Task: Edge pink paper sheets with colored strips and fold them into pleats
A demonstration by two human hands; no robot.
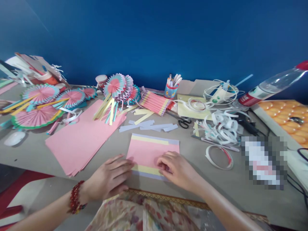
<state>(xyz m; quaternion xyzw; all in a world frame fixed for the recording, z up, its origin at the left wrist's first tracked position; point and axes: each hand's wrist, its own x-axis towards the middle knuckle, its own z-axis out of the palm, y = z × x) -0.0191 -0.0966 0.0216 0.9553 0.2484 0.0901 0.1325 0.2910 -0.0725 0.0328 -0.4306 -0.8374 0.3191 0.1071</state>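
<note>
A pink paper sheet [148, 154] lies flat before me, with yellow and lilac paper strips along its far and near edges. My left hand [112, 175] rests palm down at its left side, fingers stretched out over the left edge. On the right part of the sheet is my right hand [176, 170], its fingers curled in toward the thumb. What those fingers hold, if anything, is hidden. Beyond the sheet lie loose lilac strips [157, 127] and yellow strips [143, 117]. A pleated pink paper piece [154, 102] with yellow and lilac ends sits behind them.
Stacked pink paper [84, 138] and folded paper fans [39, 117] occupy the left. Behind are a pen cup [171, 90] and black scissors [184, 122]. To the right are curled white strips [220, 128], a tape-like ring [218, 157] and a tilted plastic bottle [271, 86].
</note>
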